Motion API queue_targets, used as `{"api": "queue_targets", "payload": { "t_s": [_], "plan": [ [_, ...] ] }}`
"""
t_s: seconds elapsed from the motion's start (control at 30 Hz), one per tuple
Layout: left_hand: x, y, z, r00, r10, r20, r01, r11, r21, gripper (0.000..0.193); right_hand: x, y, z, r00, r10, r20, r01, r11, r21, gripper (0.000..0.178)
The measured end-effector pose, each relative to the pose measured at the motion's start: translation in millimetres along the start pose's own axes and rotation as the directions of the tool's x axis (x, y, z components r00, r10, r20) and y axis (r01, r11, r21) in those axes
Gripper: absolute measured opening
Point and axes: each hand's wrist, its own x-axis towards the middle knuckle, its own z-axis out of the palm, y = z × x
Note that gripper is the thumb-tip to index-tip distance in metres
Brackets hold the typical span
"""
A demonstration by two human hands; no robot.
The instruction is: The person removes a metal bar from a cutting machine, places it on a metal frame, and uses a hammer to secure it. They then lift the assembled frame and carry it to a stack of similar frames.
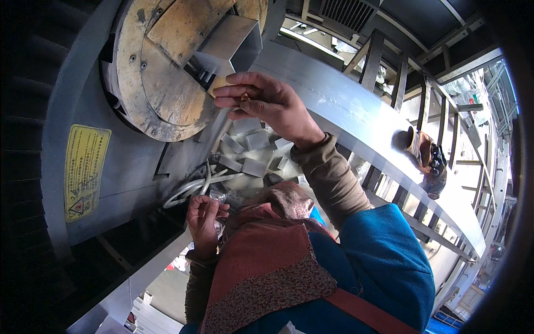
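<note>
My right hand (278,106) is raised just below the open end of a square metal tube (228,47). Its thumb and fingers pinch a small copper-coloured piece (245,97), too small to name more exactly. Lower down, my left hand (206,221) is closed around a crumpled bit of clear plastic (218,196), like a small bag; the rest of it is hidden by the fingers. The tube sticks out of a worn round machine head (167,72).
Several short cut pieces of square tube (256,139) lie beneath my right hand, beside pale looped hoses (189,189). A long flat metal bar (345,97) runs to the right with brown work gloves (431,161) on it. A yellow warning label (86,170) marks the machine's side.
</note>
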Motion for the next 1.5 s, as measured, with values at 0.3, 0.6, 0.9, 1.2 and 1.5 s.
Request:
{"api": "queue_targets", "payload": {
  "t_s": [0.3, 0.6, 0.9, 1.2, 1.5],
  "plan": [
    [-1.3, 1.3, -4.0, 1.000, 0.009, 0.016, -0.009, 1.000, 0.028, 0.011, -12.0, -3.0, 15.1, 0.997, -0.056, -0.053, 0.049, 0.991, -0.126, 0.044],
    [-1.9, 2.7, -2.4, 0.999, 0.008, 0.050, -0.008, 1.000, 0.017, 0.011, -27.3, -8.3, 14.6, 0.995, -0.040, -0.088, 0.036, 0.998, -0.054, 0.044],
    [-4.6, 9.9, 10.9, 0.994, 0.004, 0.112, -0.009, 0.999, 0.047, 0.010, -57.3, -23.9, 15.8, 0.992, -0.118, -0.049, 0.120, 0.991, 0.051, 0.041],
    [-2.0, 6.4, 18.6, 0.982, 0.044, 0.182, -0.056, 0.996, 0.063, 0.010, -82.5, -37.5, 12.9, 0.981, -0.167, -0.095, 0.173, 0.983, 0.057, 0.043],
    [-1.5, 4.3, 30.3, 0.970, 0.003, 0.242, -0.020, 0.998, 0.067, 0.011, -113.4, -51.0, 9.4, 0.964, -0.222, -0.145, 0.237, 0.967, 0.090, 0.043]
  ]
}}
